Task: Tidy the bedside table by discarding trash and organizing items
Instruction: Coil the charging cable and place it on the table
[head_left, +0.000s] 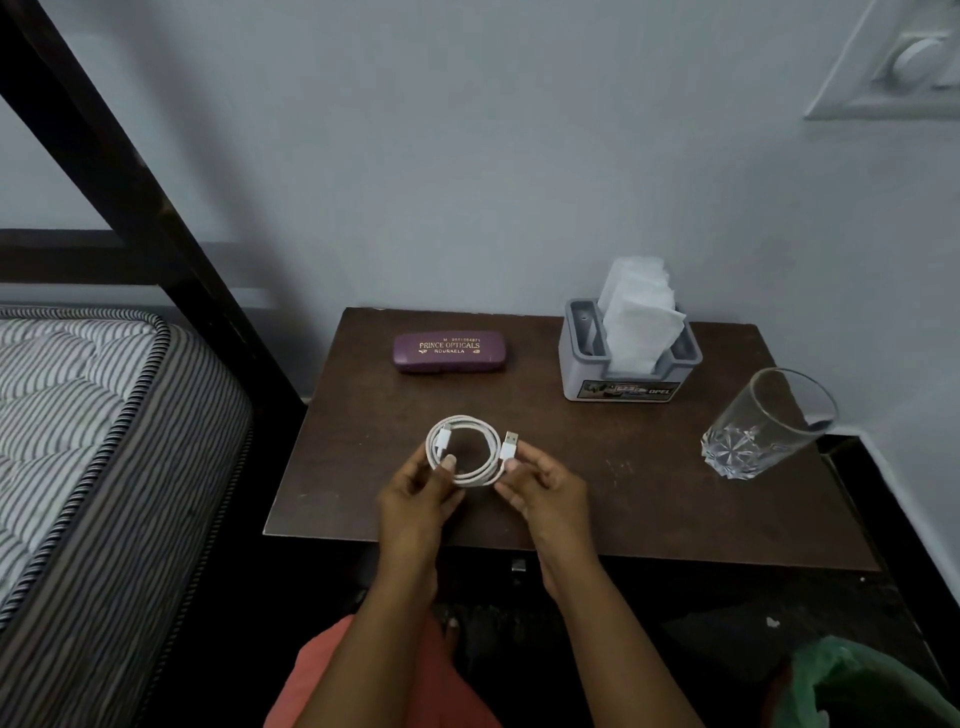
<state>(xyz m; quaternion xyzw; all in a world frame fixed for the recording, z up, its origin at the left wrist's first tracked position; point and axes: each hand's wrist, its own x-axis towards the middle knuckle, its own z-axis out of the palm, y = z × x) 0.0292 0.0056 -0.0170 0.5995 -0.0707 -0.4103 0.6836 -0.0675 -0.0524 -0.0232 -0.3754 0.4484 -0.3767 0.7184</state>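
Holding a coiled white cable over the front of the table, a person pinched the loop with the left hand and gripped its USB end between the fingers of the right hand. Farther back lay a purple case (lettered "Prince Opticals") and a grey tissue holder. A glass sat near the right edge, a striped mattress at left.

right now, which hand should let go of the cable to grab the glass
Probably right: the right hand is nearer the glass and pinches only the plug end of the cable, while the left hand holds the coil together.
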